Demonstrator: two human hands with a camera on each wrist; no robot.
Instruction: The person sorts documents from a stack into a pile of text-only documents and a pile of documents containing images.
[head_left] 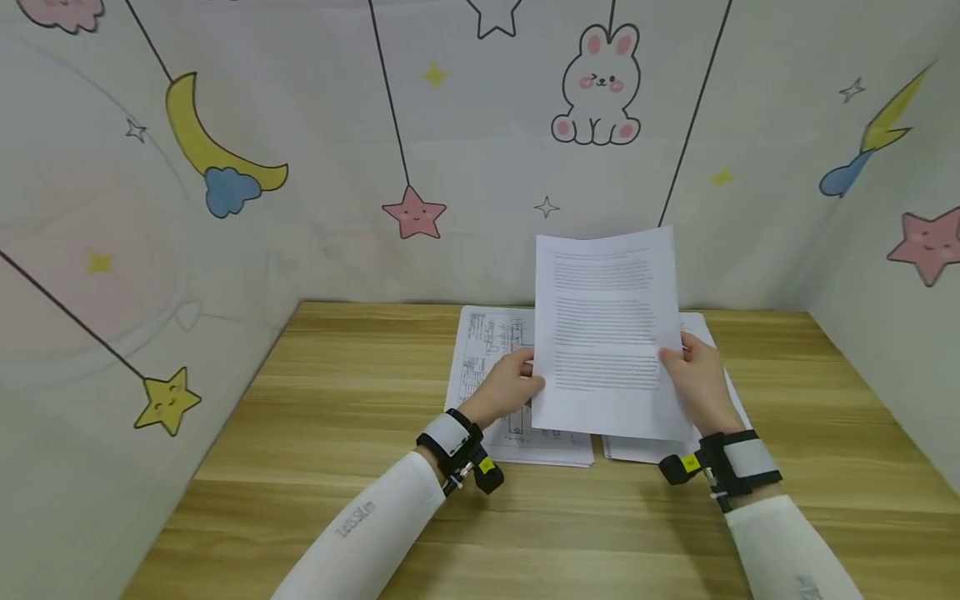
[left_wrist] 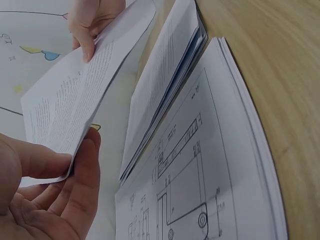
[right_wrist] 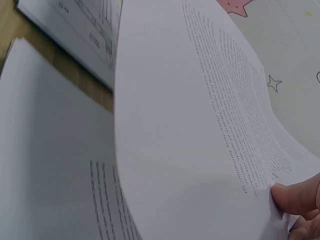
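Observation:
Both hands hold up a white printed sheet of paper [head_left: 600,333], raised over the table with its text facing me. My left hand [head_left: 508,385] pinches its left edge between thumb and fingers, as the left wrist view also shows. At the opposite edge my right hand [head_left: 697,375] grips it, thumb on the front, fingers behind. Beneath on the left lies a stack of sheets with technical drawings [left_wrist: 185,185]. A second stack, of text pages [left_wrist: 165,75], lies to its right with a narrow gap between. The raised sheet hides much of both stacks in the head view.
The wooden table [head_left: 315,400] carries both stacks near its back edge. Behind it hangs a pale cloth backdrop [head_left: 480,150] with cartoon stars, a moon and a rabbit, which also runs along the left and right sides.

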